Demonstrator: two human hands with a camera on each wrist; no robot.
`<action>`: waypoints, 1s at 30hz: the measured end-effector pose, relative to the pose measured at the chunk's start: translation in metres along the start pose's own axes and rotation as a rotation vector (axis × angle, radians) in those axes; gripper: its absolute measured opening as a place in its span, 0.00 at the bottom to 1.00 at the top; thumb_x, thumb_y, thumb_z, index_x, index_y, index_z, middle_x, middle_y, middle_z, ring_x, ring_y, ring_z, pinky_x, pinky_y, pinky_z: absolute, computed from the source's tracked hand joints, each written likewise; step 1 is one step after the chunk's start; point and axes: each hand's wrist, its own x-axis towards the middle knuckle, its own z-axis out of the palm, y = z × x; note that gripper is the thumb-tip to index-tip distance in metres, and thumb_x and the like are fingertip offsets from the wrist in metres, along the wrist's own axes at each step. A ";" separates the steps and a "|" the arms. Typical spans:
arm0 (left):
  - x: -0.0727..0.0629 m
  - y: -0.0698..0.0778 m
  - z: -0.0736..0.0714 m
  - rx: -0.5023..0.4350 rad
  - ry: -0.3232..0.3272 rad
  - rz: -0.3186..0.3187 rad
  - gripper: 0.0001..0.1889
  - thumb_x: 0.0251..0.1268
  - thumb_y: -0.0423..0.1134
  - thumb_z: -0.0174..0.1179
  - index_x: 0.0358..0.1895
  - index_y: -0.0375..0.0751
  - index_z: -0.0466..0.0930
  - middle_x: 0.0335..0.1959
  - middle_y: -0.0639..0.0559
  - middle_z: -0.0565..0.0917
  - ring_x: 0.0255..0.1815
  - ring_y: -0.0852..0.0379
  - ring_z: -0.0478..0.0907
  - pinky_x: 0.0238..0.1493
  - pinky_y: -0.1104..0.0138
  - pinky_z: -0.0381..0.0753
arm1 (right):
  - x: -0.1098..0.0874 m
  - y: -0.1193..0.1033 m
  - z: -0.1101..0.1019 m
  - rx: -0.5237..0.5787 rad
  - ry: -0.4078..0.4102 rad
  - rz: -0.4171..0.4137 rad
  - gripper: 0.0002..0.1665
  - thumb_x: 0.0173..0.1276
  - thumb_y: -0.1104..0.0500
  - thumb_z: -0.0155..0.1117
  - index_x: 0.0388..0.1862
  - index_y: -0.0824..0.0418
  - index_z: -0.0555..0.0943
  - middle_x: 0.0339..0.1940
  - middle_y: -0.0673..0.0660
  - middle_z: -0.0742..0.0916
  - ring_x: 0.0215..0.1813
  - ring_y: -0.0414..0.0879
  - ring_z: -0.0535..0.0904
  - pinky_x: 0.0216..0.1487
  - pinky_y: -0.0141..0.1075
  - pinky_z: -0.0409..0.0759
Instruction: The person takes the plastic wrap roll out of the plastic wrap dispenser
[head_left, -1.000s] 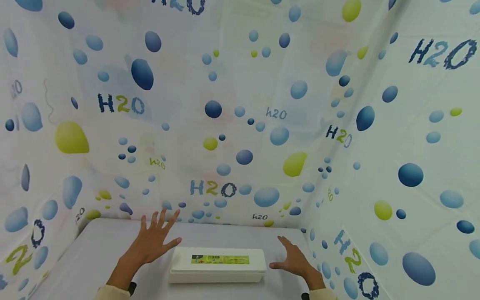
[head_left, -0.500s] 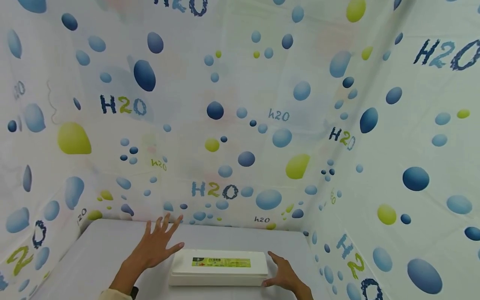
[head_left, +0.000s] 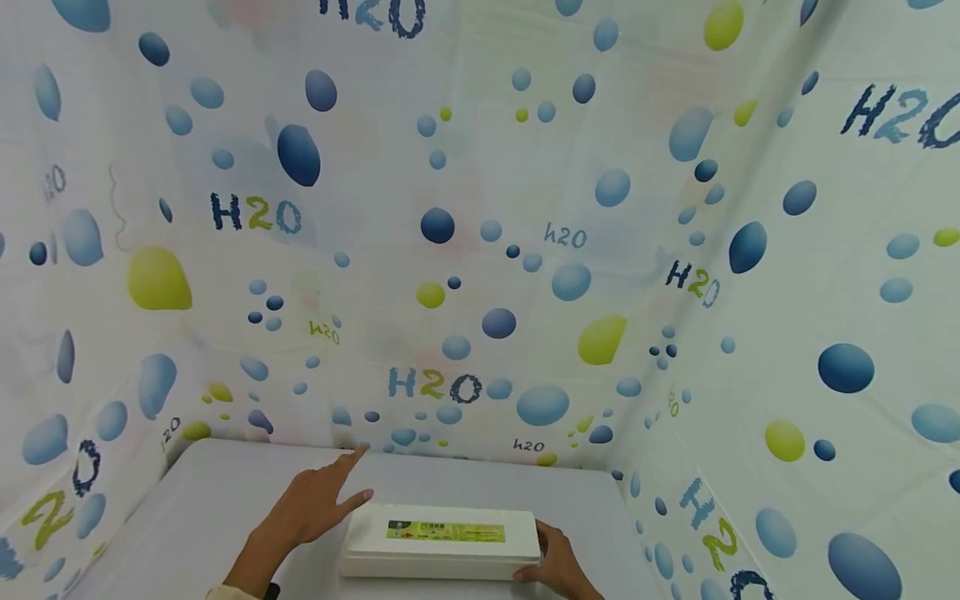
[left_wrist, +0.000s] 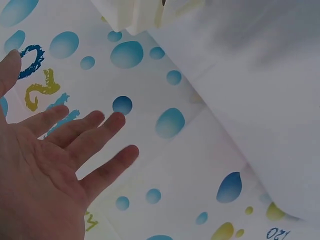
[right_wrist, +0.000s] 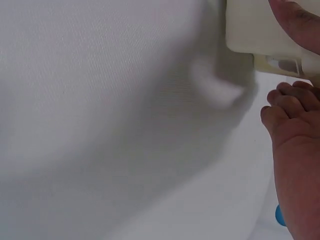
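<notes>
A long white lidded box (head_left: 442, 567) with a yellow-green printed label lies on the white table, its long side facing me. In the head view my right hand (head_left: 557, 562) grips the box's right end, thumb at the front corner and fingers round the back. The right wrist view has the thumb across the box (right_wrist: 260, 27) and the other fingers curled close under its end. My left hand (head_left: 307, 508) is held beside the box's left end, its thumb pointing to the back left corner. In the left wrist view the left hand (left_wrist: 55, 155) has its fingers spread and holds nothing.
The white table (head_left: 225, 475) extends behind the box and to its left. A curtain (head_left: 360, 283) printed with blue and green drops and H2O lettering hangs at the back and both sides, close to the table's edges.
My right hand has moved left onto the box's right end and now grips it. My left hand stays by the left end, turned and slightly lower. The view has shifted a little.
</notes>
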 end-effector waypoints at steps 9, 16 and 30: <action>0.004 -0.002 0.004 0.042 0.012 -0.035 0.35 0.75 0.63 0.65 0.72 0.41 0.81 0.50 0.44 0.94 0.46 0.43 0.90 0.57 0.38 0.86 | 0.001 0.003 0.005 0.034 0.029 0.012 0.58 0.52 0.50 0.93 0.76 0.71 0.75 0.66 0.63 0.89 0.62 0.53 0.88 0.68 0.48 0.86; 0.000 -0.006 0.013 -0.012 0.006 -0.007 0.40 0.70 0.67 0.69 0.73 0.41 0.81 0.59 0.43 0.92 0.58 0.40 0.89 0.64 0.36 0.83 | 0.000 0.007 0.009 0.071 0.065 -0.031 0.55 0.52 0.49 0.94 0.74 0.69 0.78 0.66 0.62 0.90 0.64 0.52 0.88 0.62 0.29 0.84; -0.009 -0.007 0.035 -0.064 -0.088 0.096 0.59 0.48 0.74 0.79 0.78 0.36 0.73 0.73 0.36 0.81 0.71 0.34 0.80 0.69 0.33 0.79 | -0.003 0.012 0.017 0.092 0.112 -0.042 0.52 0.49 0.54 0.95 0.72 0.65 0.81 0.64 0.59 0.91 0.60 0.38 0.87 0.64 0.32 0.83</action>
